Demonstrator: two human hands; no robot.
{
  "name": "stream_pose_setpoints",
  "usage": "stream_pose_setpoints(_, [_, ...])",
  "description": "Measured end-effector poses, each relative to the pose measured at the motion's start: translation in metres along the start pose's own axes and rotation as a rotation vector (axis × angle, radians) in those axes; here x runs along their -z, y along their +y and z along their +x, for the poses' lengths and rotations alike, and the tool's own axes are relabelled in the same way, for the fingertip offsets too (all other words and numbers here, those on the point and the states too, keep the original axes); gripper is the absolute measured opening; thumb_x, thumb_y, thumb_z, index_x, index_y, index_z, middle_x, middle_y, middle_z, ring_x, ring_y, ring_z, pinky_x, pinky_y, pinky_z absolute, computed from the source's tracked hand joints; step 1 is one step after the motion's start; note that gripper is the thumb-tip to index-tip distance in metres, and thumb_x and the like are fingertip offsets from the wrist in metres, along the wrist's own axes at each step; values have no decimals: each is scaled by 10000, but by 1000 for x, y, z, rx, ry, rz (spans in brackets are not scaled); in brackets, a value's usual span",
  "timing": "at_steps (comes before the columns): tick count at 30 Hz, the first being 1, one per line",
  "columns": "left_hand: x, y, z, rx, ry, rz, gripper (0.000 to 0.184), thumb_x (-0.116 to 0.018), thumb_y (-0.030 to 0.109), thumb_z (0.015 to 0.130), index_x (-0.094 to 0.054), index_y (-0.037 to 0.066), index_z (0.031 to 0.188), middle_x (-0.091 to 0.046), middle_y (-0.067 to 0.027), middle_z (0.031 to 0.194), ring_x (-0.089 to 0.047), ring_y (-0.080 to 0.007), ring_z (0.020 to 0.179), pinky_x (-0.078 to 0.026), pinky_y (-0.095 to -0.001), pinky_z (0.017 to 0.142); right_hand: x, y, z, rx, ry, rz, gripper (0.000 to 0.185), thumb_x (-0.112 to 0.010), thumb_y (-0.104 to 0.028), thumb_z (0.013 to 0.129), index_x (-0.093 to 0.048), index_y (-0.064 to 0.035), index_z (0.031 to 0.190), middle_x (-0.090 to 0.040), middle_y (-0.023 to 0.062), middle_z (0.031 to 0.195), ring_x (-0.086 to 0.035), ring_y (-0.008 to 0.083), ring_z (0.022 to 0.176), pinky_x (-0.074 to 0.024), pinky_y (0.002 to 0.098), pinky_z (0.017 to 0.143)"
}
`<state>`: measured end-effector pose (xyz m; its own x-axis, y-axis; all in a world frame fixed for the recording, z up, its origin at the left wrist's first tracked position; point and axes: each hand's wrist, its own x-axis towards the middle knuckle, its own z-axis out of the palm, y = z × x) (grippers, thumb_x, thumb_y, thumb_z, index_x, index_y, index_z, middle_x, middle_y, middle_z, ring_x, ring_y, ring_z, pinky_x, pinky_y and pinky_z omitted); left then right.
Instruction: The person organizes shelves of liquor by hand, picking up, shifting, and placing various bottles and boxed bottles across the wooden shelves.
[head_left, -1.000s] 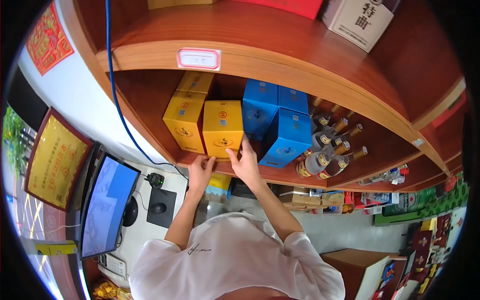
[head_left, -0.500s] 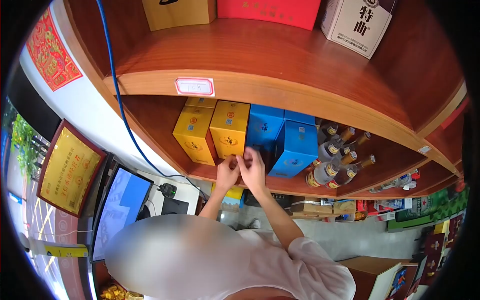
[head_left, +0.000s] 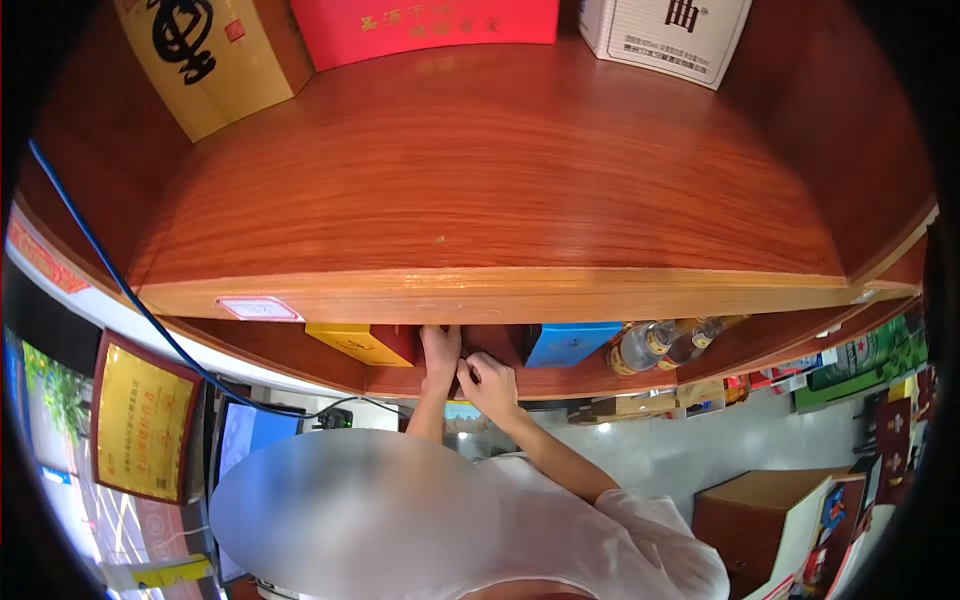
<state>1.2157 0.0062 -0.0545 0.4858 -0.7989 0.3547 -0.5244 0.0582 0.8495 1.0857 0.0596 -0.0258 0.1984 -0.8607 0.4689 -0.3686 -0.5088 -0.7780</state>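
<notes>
My left hand (head_left: pixel 441 358) reaches into the lower compartment, with its fingertips hidden under the upper board. Just right of it, my right hand (head_left: pixel 488 386) is at the compartment's front edge, its fingers curled in and nothing visible in them. To the left of my hands stands a yellow box (head_left: pixel 360 343). A blue box (head_left: pixel 570 343) is on their right, apart from them. Glass bottles (head_left: pixel 645 347) are grouped beyond the blue box. The board hides the back of this compartment.
The upper shelf (head_left: pixel 480 190) carries a gold box (head_left: pixel 215 60), a red box (head_left: pixel 430 30) and a white box (head_left: pixel 665 38). A blue cable (head_left: pixel 150 310) hangs across the left side. A monitor (head_left: pixel 255 430) and a framed plaque (head_left: pixel 145 420) stand lower left.
The view has moved up and closer to the shelf. My left hand has gone deeper into the compartment. The yellow box that was by my hands is out of sight.
</notes>
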Motion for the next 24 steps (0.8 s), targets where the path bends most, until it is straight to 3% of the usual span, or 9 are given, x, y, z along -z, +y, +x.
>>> stream_pose_setpoints(6, [4, 7, -1, -8, -1, -98, 208, -738, 196, 949, -652, 15, 899, -680, -169, 793, -623, -275, 698, -514, -385, 698, -2, 0, -5, 19, -15, -39, 221, -667, -174, 915, -595, -32, 762, -593, 132, 695, -608, 350, 587, -488, 448, 545])
stream_pose_setpoints(11, [4, -7, 1, -17, -69, -5, 233, -718, 225, 965, -647, 12, 903, -675, -169, 788, -661, -277, 735, -526, -400, 730, -1, 4, -11, 84, -6, -41, 127, -677, -173, 885, -656, -51, 855, -668, 162, 811, -659, 397, 687, -533, 480, 601])
stream_pose_setpoints(12, [-5, -27, 3, -211, 35, -15, 240, -711, 223, 968, -642, 0, 911, -659, -171, 809, -634, -247, 703, -526, -404, 725, 5, 0, -14, 48, -53, -24, 129, -680, -178, 879, -664, -52, 852, -674, 160, 822, -671, 384, 726, -540, 478, 634])
stream_pose_setpoints(13, [7, -3, -2, -78, -70, -21, 219, -700, 201, 976, -629, -3, 938, -646, -138, 827, -612, -208, 688, -538, -385, 657, 6, 6, -18, 113, -51, 24, 137, -680, -183, 876, -667, -50, 846, -679, 161, 837, -681, 362, 768, -531, 484, 654])
stream_pose_setpoints(14, [9, -4, -4, 306, -226, -329, 177, -700, 170, 977, -616, 15, 994, -638, -77, 834, -598, -180, 662, -541, -335, 547, 10, 8, -26, 201, -104, 6, 159, -688, -198, 878, -665, -47, 834, -684, 152, 841, -682, 341, 785, -514, 483, 647])
stream_pose_setpoints(16, [16, -1, -11, 264, -302, -572, 129, -675, 106, 978, -606, 40, 1064, -616, -53, 837, -572, -107, 634, -524, -267, 451, 43, -11, -42, -74, -449, 148, 257, -710, -294, 942, -658, -66, 836, -680, 136, 803, -658, 254, 683, -488, 384, 584])
stream_pose_setpoints(20, [34, 53, -55, 192, -243, -608, 160, -630, 19, 944, -626, 21, 1105, -610, -29, 826, -576, -96, 656, -517, -260, 516, 166, -52, -74, -74, -855, 322, 312, -752, -313, 941, -692, -24, 1040, -714, 72, 833, -659, 125, 767, -526, 307, 675])
stream_pose_setpoints(23, [56, 61, -104, 189, -328, -650, 171, -612, 3, 936, -627, 8, 1107, -618, -30, 835, -590, -106, 663, -527, -274, 557, 284, -76, -58, -152, -814, 258, 307, -761, -243, 945, -688, -18, 1141, -700, 50, 825, -655, 98, 746, -543, 279, 681])
stream_pose_setpoints(24, [61, 53, -124, 189, -355, -660, 171, -606, 1, 936, -627, 6, 1106, -620, -31, 840, -596, -109, 667, -529, -278, 567, 325, -87, -43, 25, -658, 154, 297, -773, -243, 933, -698, -29, 1125, -702, 59, 840, -670, 120, 748, -550, 288, 684])
